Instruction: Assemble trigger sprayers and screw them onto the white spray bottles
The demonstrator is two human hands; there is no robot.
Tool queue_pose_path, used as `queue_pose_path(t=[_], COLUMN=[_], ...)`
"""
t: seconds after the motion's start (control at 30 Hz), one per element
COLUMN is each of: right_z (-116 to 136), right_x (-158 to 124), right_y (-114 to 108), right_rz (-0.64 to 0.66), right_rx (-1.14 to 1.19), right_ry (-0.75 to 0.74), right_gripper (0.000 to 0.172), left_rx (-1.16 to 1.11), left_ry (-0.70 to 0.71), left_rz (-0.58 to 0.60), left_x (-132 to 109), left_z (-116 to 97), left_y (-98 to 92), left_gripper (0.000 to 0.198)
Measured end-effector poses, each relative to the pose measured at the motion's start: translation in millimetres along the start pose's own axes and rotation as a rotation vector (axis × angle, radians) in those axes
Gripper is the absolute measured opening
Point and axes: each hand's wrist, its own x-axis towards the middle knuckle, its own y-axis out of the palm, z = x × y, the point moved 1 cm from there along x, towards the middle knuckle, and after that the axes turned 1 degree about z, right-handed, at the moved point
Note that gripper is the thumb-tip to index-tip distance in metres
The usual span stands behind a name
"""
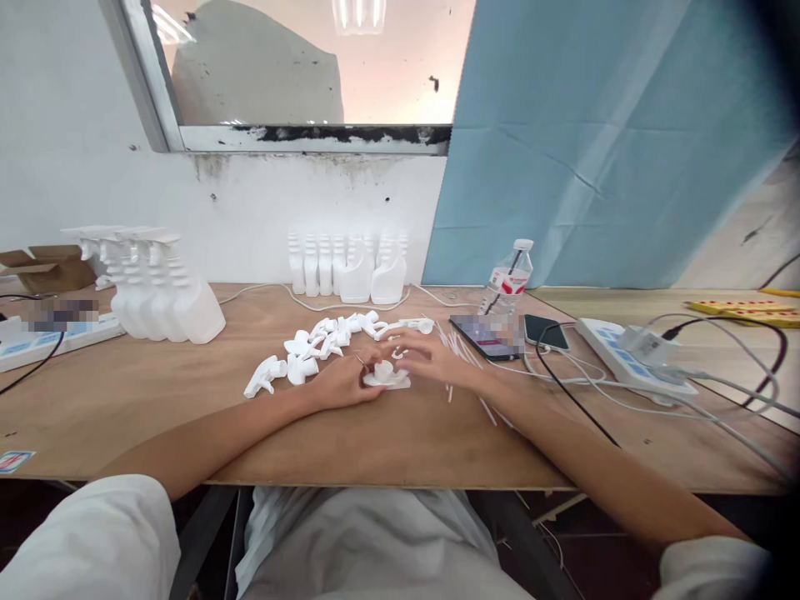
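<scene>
Left hand (342,382) and right hand (431,357) both curl round a white spray trigger head (387,375) on the worktop (156,400), fingers pinching it; its nozzle is hidden; loose trigger heads (325,342) lie just behind.

Both hands, left (342,382) and right (431,357), hold a white sprayer head (387,377) on the table (125,400), loose heads (325,337) just behind.
</scene>
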Motion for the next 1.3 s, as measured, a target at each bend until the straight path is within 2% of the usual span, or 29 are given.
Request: queue_pose_path(t=[0.1,0.17,0.27,0.33,0.43,0.7,0.97,1.17,1.3], right_z=[-27.8,-47.7,-75.4,-88.7,-99.5,-94.1,-88.0,-89.2,-90.1], right_x=[-3.3,-10.3,-22.1,-28.0,-31.3,-29.9,-23.5,-22.8,-23.6], right_y=[-29.1,-49.4,-68.2,-72.5,-71.1,-68.6,-67.2,-67.1,-67.5], right_rz=[-0.252,-0.332,-0.118,-0.05,-0.032,-0.001,-0.031,-0.07,-0.137], right_rx=[-0.107,-0.399,-0.756,-0.824,-0.86,-0.901,-0.905,-0.883,-0.83], right_ry=[0.225,0.335,0.47,0.525,0.601,0.791,0.937,0.986,1.005], right_gripper=[0.031,0.025,0.022,0.02,0.018,0.018,0.03,0.038,0.034], left_rx=[0.016,0.032,0.037,0.037,0.048,0.047,0.047,0.052,0.059], left_ry=[0.003,0.014,0.039,0.044,0.036,0.034,0.06,0.059,0.04], left_rz=[0.008,0.017,0.017,0.015,0.014,0.054,0.039,0.046,0.036], left_x=[0.5,0.9,1.1,1.1,0.8,0.8,0.6,0.8,0.9], left_z=[0.6,1.8,3.5,4.0,3.8,3.9,3.5,2.1,1.8], left_y=[0.7,1.1,1.5,1.7,1.5,1.1,0.3,-0.5,-0.1], left_gripper=[0.037,0.036,0.036,0.037,0.038,0.038,0.037,0.037,0.037])
